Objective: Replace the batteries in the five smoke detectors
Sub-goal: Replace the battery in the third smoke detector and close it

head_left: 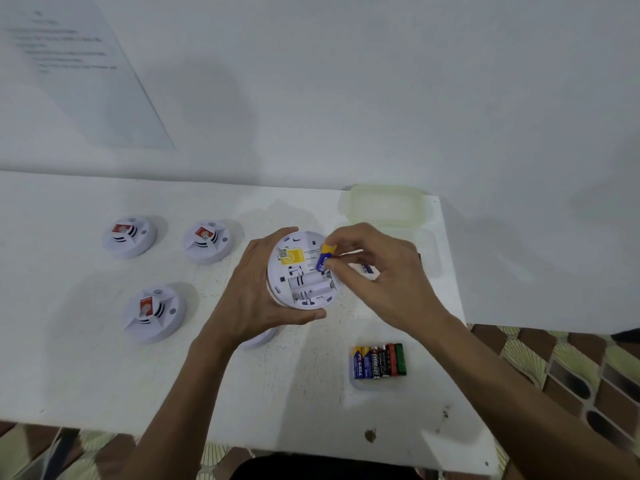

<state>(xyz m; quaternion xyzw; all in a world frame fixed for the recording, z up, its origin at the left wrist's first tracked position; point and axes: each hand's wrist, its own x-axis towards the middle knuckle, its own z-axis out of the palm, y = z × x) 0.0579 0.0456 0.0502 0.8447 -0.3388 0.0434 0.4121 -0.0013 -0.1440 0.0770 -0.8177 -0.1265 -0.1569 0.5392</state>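
Note:
My left hand (pixel 256 289) grips a white smoke detector (pixel 300 271) tilted up, its back toward me and its battery bay bare. My right hand (pixel 375 271) pinches a blue-and-yellow battery (pixel 325 259) just above that bay. A second battery (pixel 367 269) peeks out under my right palm. Three more detectors lie face up on the white table (pixel 104 358): one at the far left (pixel 129 236), one beside it (pixel 207 241), one nearer me (pixel 154 312). A white round piece (pixel 259 339) shows under my left wrist.
A small clear tray (pixel 379 363) holds several batteries, blue, black, red and green, near the table's right side. A pale translucent container (pixel 386 207) stands at the back right corner. A printed sheet (pixel 79 64) hangs on the wall. Patterned floor lies past the table's right edge.

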